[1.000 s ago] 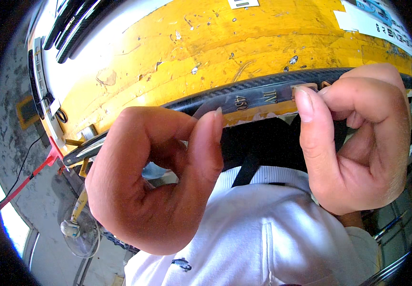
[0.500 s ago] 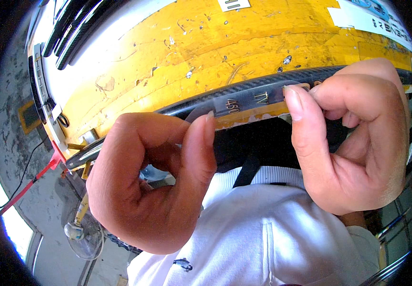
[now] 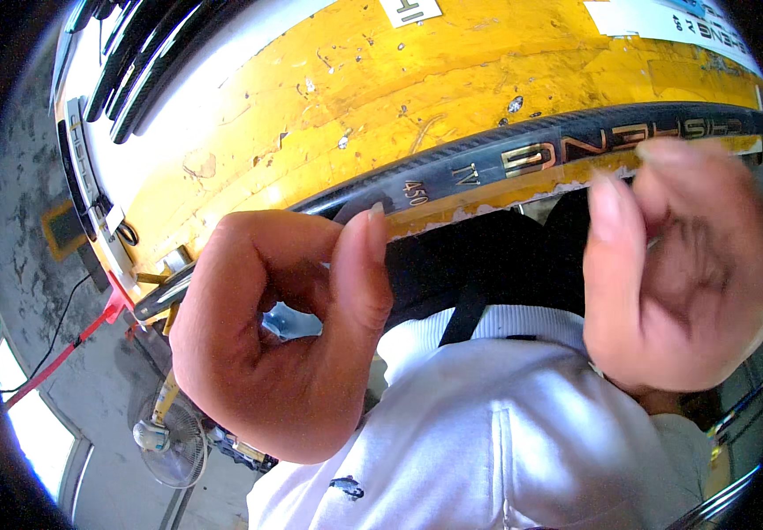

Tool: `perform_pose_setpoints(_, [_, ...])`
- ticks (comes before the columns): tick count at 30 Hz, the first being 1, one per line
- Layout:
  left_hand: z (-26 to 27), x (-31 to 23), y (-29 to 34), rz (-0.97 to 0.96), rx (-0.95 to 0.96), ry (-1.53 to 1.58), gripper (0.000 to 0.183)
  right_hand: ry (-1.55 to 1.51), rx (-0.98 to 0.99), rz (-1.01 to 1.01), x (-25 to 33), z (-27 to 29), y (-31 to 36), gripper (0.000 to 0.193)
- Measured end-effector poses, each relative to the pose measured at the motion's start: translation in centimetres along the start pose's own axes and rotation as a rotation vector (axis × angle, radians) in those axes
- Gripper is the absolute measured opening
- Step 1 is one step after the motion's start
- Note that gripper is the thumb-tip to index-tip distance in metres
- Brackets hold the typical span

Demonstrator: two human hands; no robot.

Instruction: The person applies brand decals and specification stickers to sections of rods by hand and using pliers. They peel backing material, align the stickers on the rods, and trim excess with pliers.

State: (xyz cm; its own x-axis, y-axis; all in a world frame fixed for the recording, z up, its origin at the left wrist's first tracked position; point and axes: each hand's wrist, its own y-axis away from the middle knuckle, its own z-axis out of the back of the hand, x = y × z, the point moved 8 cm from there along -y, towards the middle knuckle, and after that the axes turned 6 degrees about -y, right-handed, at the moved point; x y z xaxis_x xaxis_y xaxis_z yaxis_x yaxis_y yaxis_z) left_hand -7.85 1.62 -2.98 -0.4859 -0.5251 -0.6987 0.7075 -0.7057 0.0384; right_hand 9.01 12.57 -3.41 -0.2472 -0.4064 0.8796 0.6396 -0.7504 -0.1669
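A long black carbon-fibre tube (image 3: 372,184) lies along the near edge of the yellow table. Along its near side runs a clear film strip (image 3: 439,184) with gold lettering, its lower border hanging past the tube. My left hand (image 3: 284,327) is closed, with thumb and forefinger pinching the strip's left end. To the right, my right hand (image 3: 686,265) hovers by the gold lettering near the tube's right part. Its fingers are curled and smeared by motion, and whether they touch the strip cannot be told.
Several more black tubes (image 3: 147,75) lie on white sheeting at the far left. White printed sheets (image 3: 615,19) rest on the yellow table (image 3: 258,150). A fan (image 3: 169,442) stands on the floor at lower left, near a red strap (image 3: 72,347).
My right hand has moved rightward from the strip's middle, uncovering more gold lettering. My left hand keeps its pinch at nearly the same spot.
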Motion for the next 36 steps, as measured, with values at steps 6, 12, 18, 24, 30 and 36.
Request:
perform_pose_setpoints(6, [-0.1,0.0,0.2,0.114,-0.014,0.046,0.018,0.202,0.084,0.423,2.5,-4.6,2.1,0.044])
perform_pose_setpoints(12, [0.0,0.1,0.5,0.232,-0.034,0.015,0.018,0.396,0.259,0.288,1.1,-6.7,1.9,0.062])
perform_pose_setpoints(18, [-0.3,-0.3,-0.1,0.116,-0.006,-0.052,0.017,0.509,0.174,0.113,-1.0,-3.5,2.1,0.066])
perform_pose_setpoints(24, [-0.4,-0.7,-0.2,0.174,-0.008,-0.022,0.018,0.486,0.115,0.189,1.1,-7.4,2.2,0.065])
perform_pose_setpoints(30, [0.3,0.0,0.4,0.152,-0.023,-0.096,0.017,0.581,0.091,0.178,-1.0,-1.7,2.1,0.058])
perform_pose_setpoints(36, [1.5,-4.1,0.1,-0.415,-0.072,-0.471,0.038,0.728,-0.206,0.288,-0.7,3.4,-0.3,0.041])
